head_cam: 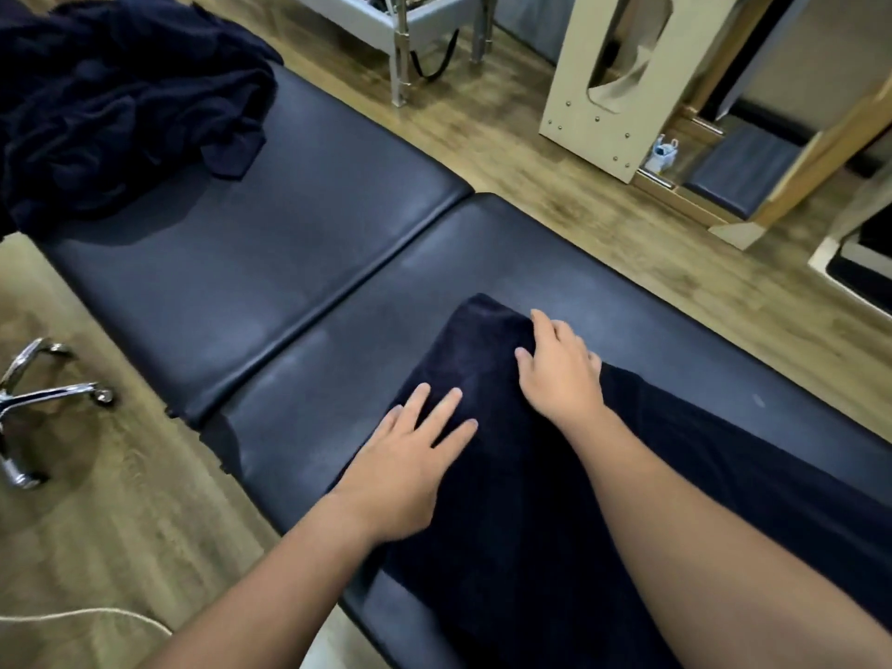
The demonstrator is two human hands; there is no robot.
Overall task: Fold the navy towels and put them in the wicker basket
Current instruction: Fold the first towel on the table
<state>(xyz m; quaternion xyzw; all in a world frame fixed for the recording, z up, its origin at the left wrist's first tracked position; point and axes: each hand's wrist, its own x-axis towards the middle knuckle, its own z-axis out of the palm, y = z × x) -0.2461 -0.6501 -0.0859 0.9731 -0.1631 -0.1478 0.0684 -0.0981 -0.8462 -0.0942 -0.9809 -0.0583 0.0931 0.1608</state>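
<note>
A navy towel (521, 499) lies spread flat on the near section of a black padded table (299, 234). My left hand (410, 456) rests palm down on the towel's left edge, fingers straight and spread. My right hand (560, 369) lies on the towel's far end, fingers bent slightly over the cloth near its far corner. A heap of unfolded navy towels (111, 99) sits on the table's far left section. No wicker basket is in view.
Wooden floor surrounds the table. A chrome chair base (38, 393) stands on the left and a white cord (96, 615) lies at lower left. Cream wooden equipment (622, 84) and a metal frame (400, 36) stand beyond the table.
</note>
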